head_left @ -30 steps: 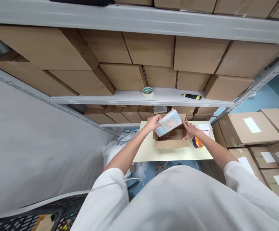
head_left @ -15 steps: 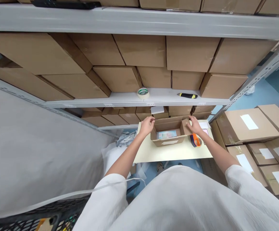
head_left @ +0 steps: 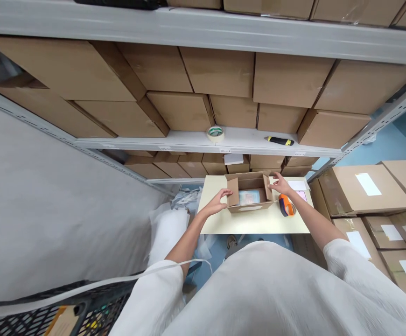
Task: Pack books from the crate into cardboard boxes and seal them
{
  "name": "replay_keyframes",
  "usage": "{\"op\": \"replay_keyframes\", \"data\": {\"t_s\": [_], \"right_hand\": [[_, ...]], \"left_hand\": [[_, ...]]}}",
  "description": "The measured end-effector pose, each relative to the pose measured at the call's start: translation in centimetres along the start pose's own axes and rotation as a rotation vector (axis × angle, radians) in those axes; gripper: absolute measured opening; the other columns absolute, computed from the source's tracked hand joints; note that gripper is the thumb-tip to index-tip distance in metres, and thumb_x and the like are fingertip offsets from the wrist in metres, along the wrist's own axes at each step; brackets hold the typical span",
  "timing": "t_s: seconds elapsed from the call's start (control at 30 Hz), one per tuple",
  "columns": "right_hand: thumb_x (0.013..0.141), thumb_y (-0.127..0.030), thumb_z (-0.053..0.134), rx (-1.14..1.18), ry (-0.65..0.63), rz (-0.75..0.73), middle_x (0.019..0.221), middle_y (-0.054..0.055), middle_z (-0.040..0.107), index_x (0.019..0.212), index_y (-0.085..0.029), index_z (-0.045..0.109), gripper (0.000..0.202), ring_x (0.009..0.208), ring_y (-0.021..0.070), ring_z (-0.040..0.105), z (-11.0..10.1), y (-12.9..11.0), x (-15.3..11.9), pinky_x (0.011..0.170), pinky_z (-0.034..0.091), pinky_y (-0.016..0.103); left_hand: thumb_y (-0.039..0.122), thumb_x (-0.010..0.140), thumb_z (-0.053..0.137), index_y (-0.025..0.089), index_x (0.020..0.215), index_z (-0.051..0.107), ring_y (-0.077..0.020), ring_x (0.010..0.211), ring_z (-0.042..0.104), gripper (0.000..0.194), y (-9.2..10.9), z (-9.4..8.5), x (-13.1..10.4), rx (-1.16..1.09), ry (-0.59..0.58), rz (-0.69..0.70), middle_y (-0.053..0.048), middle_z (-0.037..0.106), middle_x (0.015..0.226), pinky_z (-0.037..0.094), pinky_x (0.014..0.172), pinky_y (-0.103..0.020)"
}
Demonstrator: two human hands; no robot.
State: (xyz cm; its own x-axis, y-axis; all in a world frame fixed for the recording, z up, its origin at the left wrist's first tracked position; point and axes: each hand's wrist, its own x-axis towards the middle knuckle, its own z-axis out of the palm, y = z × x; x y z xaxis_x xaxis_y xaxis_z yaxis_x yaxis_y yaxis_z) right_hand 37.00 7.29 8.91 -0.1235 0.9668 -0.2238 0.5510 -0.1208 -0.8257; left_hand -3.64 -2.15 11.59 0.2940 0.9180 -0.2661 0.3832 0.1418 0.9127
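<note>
An open cardboard box [head_left: 250, 208] stands on a pale yellow board, with a light blue and pink packet [head_left: 249, 197] lying inside it. My left hand [head_left: 220, 200] is at the box's left end, thumb and fingers apart, fingertips touching the left flap [head_left: 233, 192]. At the other end my right hand [head_left: 279, 183] has its thumb and fingers around the edge of the right flap [head_left: 268, 187]. Just right of the box, an orange and dark blue tape dispenser [head_left: 286, 205] rests on the board [head_left: 259, 226].
A grey shelf [head_left: 245, 136] ahead holds rows of cardboard boxes, a tape roll [head_left: 215, 134] and a black-yellow cutter [head_left: 279, 140]. Labelled boxes [head_left: 371, 189] are stacked at the right. A black crate [head_left: 98, 310] is at lower left. A white roll [head_left: 170, 233] stands beside the board.
My left hand has moved from the box's back left corner to its left end. The left flap now stands visible inward. The view has shifted slightly.
</note>
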Motion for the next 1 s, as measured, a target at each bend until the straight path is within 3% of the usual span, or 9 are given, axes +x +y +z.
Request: {"op": "replay_keyframes", "data": {"t_s": [0.1, 0.2, 0.33, 0.43, 0.57, 0.7, 0.83, 0.93, 1.0], "right_hand": [[0.073, -0.050, 0.089, -0.127, -0.040, -0.038, 0.160, 0.019, 0.048, 0.172, -0.028, 0.033, 0.116, 0.116, 0.0306, 0.069, 1.0, -0.5, 0.7, 0.102, 0.063, 0.050], [0.073, -0.044, 0.087, -0.172, -0.075, -0.055, 0.158, 0.018, 0.048, 0.168, -0.027, 0.038, 0.109, 0.115, 0.0304, 0.068, 1.6, -0.7, 1.0, 0.103, 0.063, 0.050], [0.077, -0.039, 0.078, -0.073, -0.101, -0.089, 0.157, 0.015, 0.053, 0.153, -0.029, 0.050, 0.081, 0.119, 0.0308, 0.067, 1.2, -0.8, 0.7, 0.098, 0.065, 0.051], [0.087, -0.042, 0.065, 0.043, -0.169, -0.056, 0.155, 0.010, 0.058, 0.137, -0.031, 0.060, 0.051, 0.121, 0.0286, 0.068, 0.2, -1.0, 0.0, 0.099, 0.065, 0.050], [0.097, -0.055, 0.058, 0.106, -0.238, 0.014, 0.142, 0.008, 0.067, 0.123, -0.030, 0.064, 0.036, 0.124, 0.0284, 0.068, -0.2, -1.1, -1.3, 0.099, 0.065, 0.049], [0.088, -0.059, 0.072, 0.063, -0.178, -0.043, 0.141, 0.010, 0.065, 0.119, -0.028, 0.059, 0.046, 0.118, 0.0283, 0.068, 1.6, 0.1, -2.2, 0.102, 0.062, 0.051], [0.088, -0.051, 0.068, 0.025, -0.056, -0.067, 0.145, 0.011, 0.061, 0.120, -0.028, 0.056, 0.041, 0.128, 0.0271, 0.064, 3.7, 1.4, -2.4, 0.115, 0.054, 0.051], [0.090, -0.047, 0.066, 0.020, -0.009, -0.051, 0.143, 0.009, 0.063, 0.123, -0.028, 0.056, 0.039, 0.127, 0.0261, 0.063, 4.6, 1.6, -2.7, 0.115, 0.053, 0.050], [0.090, -0.045, 0.066, 0.034, -0.015, -0.051, 0.142, 0.009, 0.063, 0.122, -0.028, 0.057, 0.038, 0.122, 0.0258, 0.065, 5.1, 1.3, -3.0, 0.111, 0.056, 0.049]], "left_hand": [[0.015, 0.064, 0.069, 0.023, 0.151, 0.059, -0.0315, 0.159, 0.050, 0.088, -0.3, -0.5, -0.2, 0.035, -0.146, 0.015, -0.017, 0.060, 0.162, 0.048, 0.123, -0.046], [0.031, 0.064, 0.087, 0.024, 0.153, 0.060, -0.0335, 0.159, 0.049, 0.093, -1.1, -0.7, -0.3, 0.064, -0.170, 0.013, -0.017, 0.055, 0.167, 0.044, 0.127, -0.046], [0.054, 0.079, 0.086, 0.027, 0.148, 0.060, -0.0323, 0.146, 0.063, 0.078, -1.8, 0.4, 0.1, 0.046, 0.035, -0.022, -0.016, 0.070, 0.149, 0.050, 0.119, -0.044], [0.048, 0.096, 0.071, 0.028, 0.151, 0.051, -0.0285, 0.137, 0.067, 0.062, -1.8, 1.5, 0.8, 0.133, 0.228, -0.060, -0.012, 0.073, 0.138, 0.050, 0.117, -0.045], [0.036, 0.092, 0.073, 0.021, 0.149, 0.049, -0.0361, 0.144, 0.056, 0.064, -1.6, 2.6, 1.9, 0.368, 0.474, -0.004, -0.020, 0.057, 0.151, 0.047, 0.118, -0.051], [0.032, 0.100, 0.060, 0.022, 0.140, 0.061, -0.0404, 0.149, 0.050, 0.041, -1.5, 3.2, 2.5, 0.515, 0.383, 0.020, -0.019, 0.051, 0.160, 0.044, 0.121, -0.056], [0.026, 0.104, 0.050, 0.023, 0.141, 0.064, -0.0401, 0.152, 0.047, 0.040, -1.2, 3.7, 2.9, 0.569, 0.334, 0.024, -0.019, 0.052, 0.162, 0.038, 0.125, -0.059], [0.022, 0.103, 0.049, 0.023, 0.140, 0.067, -0.0404, 0.161, 0.037, 0.041, -0.7, 4.6, 3.2, 0.625, 0.332, 0.131, -0.019, 0.050, 0.166, 0.029, 0.130, -0.062], [0.027, 0.105, 0.051, 0.022, 0.143, 0.067, -0.0403, 0.160, 0.039, 0.042, -0.2, 5.6, 3.6, 0.646, 0.242, 0.241, -0.019, 0.050, 0.168, 0.030, 0.130, -0.062]]}}
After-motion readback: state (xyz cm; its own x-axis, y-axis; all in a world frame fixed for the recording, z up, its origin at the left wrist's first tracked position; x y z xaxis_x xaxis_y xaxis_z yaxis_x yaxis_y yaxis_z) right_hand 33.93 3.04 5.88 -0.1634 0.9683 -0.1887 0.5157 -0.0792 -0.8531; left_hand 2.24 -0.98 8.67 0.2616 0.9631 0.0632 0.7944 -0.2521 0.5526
